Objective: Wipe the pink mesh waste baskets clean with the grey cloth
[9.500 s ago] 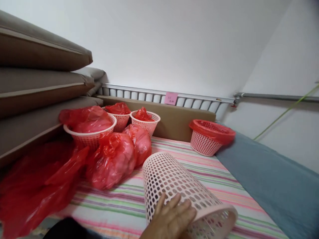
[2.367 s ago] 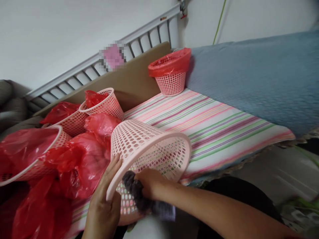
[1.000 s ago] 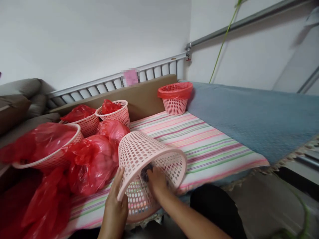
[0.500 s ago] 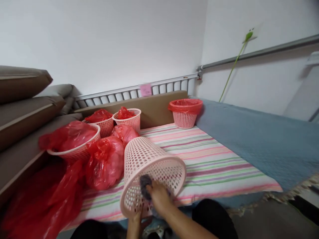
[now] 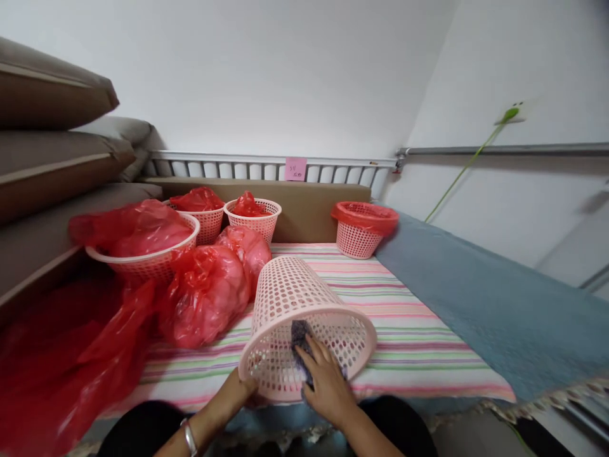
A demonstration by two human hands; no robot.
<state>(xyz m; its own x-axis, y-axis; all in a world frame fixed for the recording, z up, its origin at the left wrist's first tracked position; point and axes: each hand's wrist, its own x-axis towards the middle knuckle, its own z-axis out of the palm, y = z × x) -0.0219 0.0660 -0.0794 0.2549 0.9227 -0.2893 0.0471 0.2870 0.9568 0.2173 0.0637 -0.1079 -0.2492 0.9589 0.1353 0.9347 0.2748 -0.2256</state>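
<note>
A pink perforated plastic basket lies tipped on its side, its mouth facing me. My left hand grips its rim at the lower left, with the fingers partly hidden behind the basket. Inside the mouth, my right hand presses a dark grey-purple cloth against the inner wall. Left of the basket sits a red plastic bag with rounded contents, and a second red bag touches it from behind.
A striped cloth covers the seat, beside a blue cover. Red bags sit in pink baskets at left. A red-lined basket stands at the back right. Cushions are stacked at left; a radiator runs behind.
My left hand has shifted from beneath the basket to the left side of its rim. My right hand still wipes inside with the cloth, its fingers more spread. The camera view has turned slightly.
</note>
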